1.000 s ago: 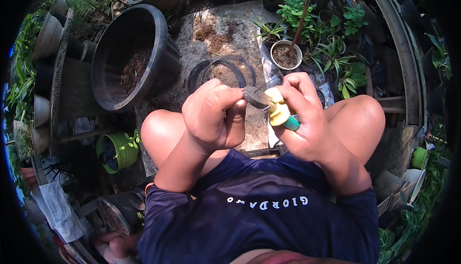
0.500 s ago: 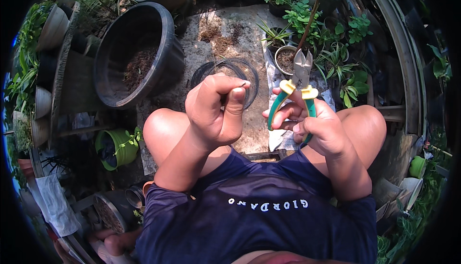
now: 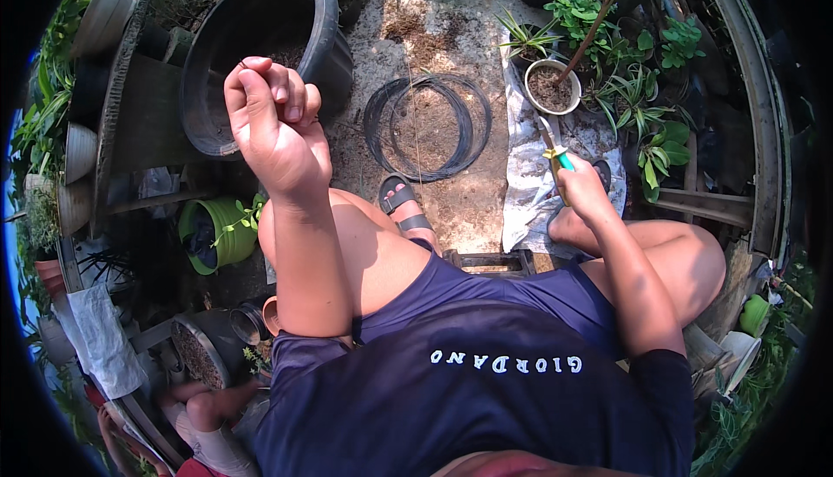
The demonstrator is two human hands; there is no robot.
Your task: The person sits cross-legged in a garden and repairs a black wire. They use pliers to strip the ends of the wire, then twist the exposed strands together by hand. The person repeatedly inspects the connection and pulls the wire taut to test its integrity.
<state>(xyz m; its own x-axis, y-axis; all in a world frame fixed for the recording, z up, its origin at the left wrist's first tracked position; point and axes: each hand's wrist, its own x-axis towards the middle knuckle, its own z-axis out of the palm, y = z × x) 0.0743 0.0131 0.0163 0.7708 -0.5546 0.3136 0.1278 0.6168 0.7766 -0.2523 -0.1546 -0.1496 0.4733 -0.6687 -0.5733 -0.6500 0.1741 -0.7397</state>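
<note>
My left hand is raised in front of the large black tub, its thumb and forefinger pinched and the other fingers curled. A tiny dark tip shows at the pinch, too small to name. In my right hand are cutting pliers with green and yellow handles. They point away from me, their jaws just short of a small white pot with soil and a bare brown stem. My palm hides much of the handles. Between the hands, a coil of dark wire lies on the ground.
A white sheet is spread under the white pot. Potted plants crowd the right side. At left stand a lime green pot and a shelf of pots. My sandalled foot rests near the coil.
My hands have moved apart. The left went left and away from me, towards the tub; the right carried the pliers farther out, near the sheet. The view has shifted, showing more of the coil.
</note>
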